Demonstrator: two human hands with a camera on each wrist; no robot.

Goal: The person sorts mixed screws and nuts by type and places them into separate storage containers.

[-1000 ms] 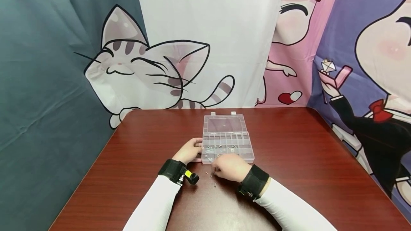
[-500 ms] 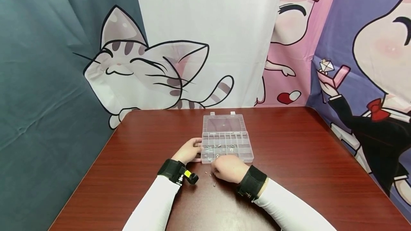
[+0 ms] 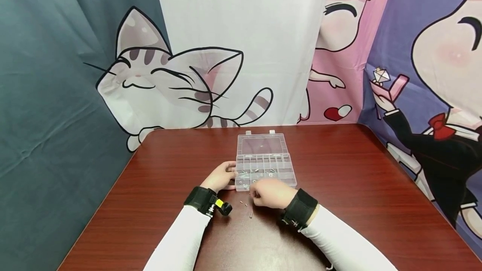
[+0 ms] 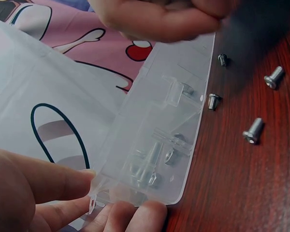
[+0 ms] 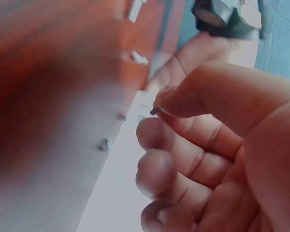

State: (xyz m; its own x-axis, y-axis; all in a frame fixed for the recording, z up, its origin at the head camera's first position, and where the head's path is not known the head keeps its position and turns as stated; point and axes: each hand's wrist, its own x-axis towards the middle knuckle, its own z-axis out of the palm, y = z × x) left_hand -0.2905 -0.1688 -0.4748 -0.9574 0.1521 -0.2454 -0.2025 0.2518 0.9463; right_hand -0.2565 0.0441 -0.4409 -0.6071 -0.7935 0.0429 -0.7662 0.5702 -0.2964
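Observation:
A clear plastic compartment box (image 3: pixel 266 161) lies with its lid folded back on the table. My left hand (image 3: pixel 220 177) holds its left side; in the left wrist view thumb and fingers (image 4: pixel 63 183) pinch the corner. My right hand (image 3: pixel 273 193) is curled over the box's near edge. Between its thumb and index finger it pinches a small dark piece (image 5: pixel 153 111), of which only the tip shows. Screws (image 4: pixel 154 159) and nuts (image 4: pixel 171 155) lie in the compartments. On the table beside the near edge are loose screws, among them a longer screw (image 4: pixel 253 130) and a shorter screw (image 4: pixel 213 101).
The reddish-brown wooden table (image 3: pixel 339 170) stretches out on both sides of the box. Behind it hangs a cloth backdrop (image 3: pixel 241 24) with cartoon figures. A black wrist camera (image 3: pixel 225 208) sticks out from the left wrist, close to the loose screws.
My right hand has shifted slightly away from the loose screws, up toward the box. My left hand stays at the box's side. The head view has drifted a little.

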